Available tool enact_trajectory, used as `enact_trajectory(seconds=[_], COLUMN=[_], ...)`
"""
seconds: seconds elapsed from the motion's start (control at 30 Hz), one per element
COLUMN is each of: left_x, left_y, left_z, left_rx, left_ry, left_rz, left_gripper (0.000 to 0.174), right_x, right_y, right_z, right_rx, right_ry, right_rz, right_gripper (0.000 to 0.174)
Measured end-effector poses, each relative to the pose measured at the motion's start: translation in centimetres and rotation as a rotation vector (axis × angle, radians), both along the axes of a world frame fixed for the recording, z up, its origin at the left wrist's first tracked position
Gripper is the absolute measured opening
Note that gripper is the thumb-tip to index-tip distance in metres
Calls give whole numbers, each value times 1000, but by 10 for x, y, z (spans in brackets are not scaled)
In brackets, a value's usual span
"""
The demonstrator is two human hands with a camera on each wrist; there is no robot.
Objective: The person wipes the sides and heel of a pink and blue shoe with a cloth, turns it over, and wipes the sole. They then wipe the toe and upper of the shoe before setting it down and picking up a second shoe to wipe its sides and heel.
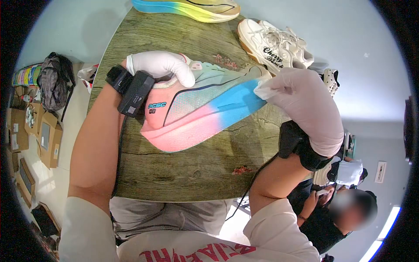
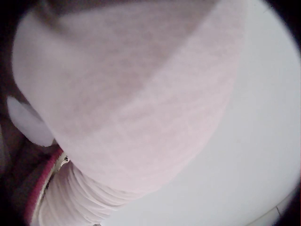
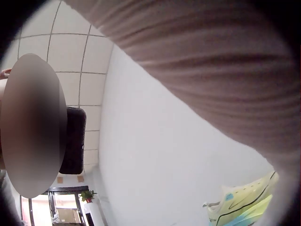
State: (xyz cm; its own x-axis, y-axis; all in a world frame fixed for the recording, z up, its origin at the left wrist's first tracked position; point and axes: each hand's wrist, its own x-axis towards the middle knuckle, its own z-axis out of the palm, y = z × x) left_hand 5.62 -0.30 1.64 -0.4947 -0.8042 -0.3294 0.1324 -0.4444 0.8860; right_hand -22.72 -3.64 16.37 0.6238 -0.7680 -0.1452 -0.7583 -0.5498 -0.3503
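A pink, grey and blue running shoe is tilted on its side above the wooden table, its thick sole facing me and its heel to the left. My gloved left hand grips it at the collar, thumb on the outside and the other fingers hidden in or behind the opening. At the toe end, my gloved right hand is curled and pinches a crumpled white wipe against the blue sole. In the left wrist view, the glove fills most of the picture beside a pink-edged collar.
A yellow and blue shoe lies at the table's far edge. White sneakers stand at the back right. Reddish worn patches mark the wooden tabletop. Cables run from both wrist cameras. Another person sits at the right; boxes stand on the left floor.
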Motion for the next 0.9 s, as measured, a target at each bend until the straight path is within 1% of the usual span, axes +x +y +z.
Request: enact_trajectory(seconds=[0.03,0.1,0.13,0.23,0.3,0.33,0.4,0.43,0.5,0.57,0.63,0.7,0.77,0.8,0.83,0.9], left_x=[2,6,5,0,-5,-3,4,4,2,5,5,2,2,1,3,6], left_y=[-1,-5,-6,-7,-5,-6,-6,-4,2,-2,-3,-3,-7,-7,-8,-7], left_z=[-2,-8,-11,-20,-22,-21,-13,-8,2,-3,-7,-8,-22,-23,-22,-16], left_rx=[0,-44,-45,-31,42,42,-28,-28,8,-1,-10,-5,-6,-7,-8,-31], left_ry=[0,-17,-17,-8,-2,0,7,8,8,-1,-9,-21,-10,1,0,23], left_rz=[0,-89,-89,-34,93,94,-57,-56,-16,-37,-60,7,26,48,48,-30], left_gripper=[30,30,30,29,29,29,29,29,28,27,26,24,23,21,21,21], right_x=[-1,-2,-3,-2,-2,-2,-1,0,1,2,3,3,5,7,8,8], right_y=[0,-1,-1,0,0,0,-1,-1,-1,0,0,-1,1,3,4,3], right_z=[1,0,0,0,-1,-2,-3,-4,-5,-5,-3,-4,-5,-3,-3,-3], right_rx=[-14,-22,-29,-6,-7,-8,-28,-47,-34,-20,3,-18,-41,-31,-22,-18], right_ry=[19,23,27,36,32,28,25,20,0,-21,11,7,2,11,20,31], right_rz=[17,48,78,52,51,50,84,116,112,107,94,93,93,58,24,21], right_gripper=[22,21,20,19,19,18,17,17,17,17,17,16,16,15,14,14])
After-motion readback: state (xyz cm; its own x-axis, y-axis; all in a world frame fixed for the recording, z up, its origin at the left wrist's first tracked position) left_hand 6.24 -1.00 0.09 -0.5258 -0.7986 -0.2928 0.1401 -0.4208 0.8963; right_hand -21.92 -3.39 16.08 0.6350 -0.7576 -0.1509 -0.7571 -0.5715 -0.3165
